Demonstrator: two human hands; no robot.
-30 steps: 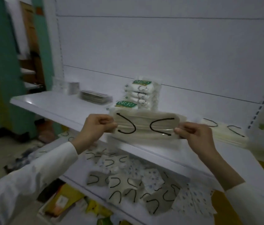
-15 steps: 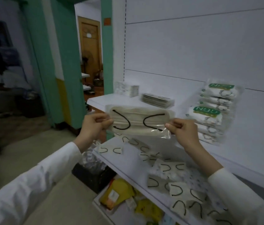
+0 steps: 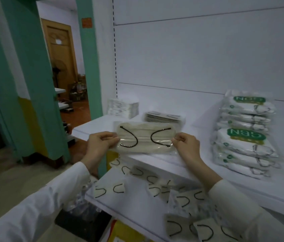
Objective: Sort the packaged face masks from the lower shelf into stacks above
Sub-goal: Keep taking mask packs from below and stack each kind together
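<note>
Leftward shift: mask packet (image 3: 145, 139) now left of the N95 stack (image 3: 246, 137), over the upper shelf (image 3: 199, 159) edge. Both left hand (image 3: 101, 145) and right hand (image 3: 187, 145) pinch its short ends. Judged light, floppy, slick; grip both ends.

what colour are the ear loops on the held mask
Black ear loops on a beige mask, head view.

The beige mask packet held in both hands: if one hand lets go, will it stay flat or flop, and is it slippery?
Probably it would droop: the beige mask packet is thin, and the left hand and right hand pinch its two ends. Its clear wrapper looks glossy, so it may slide. Fingertip pinches suffice, so likely light.
</note>
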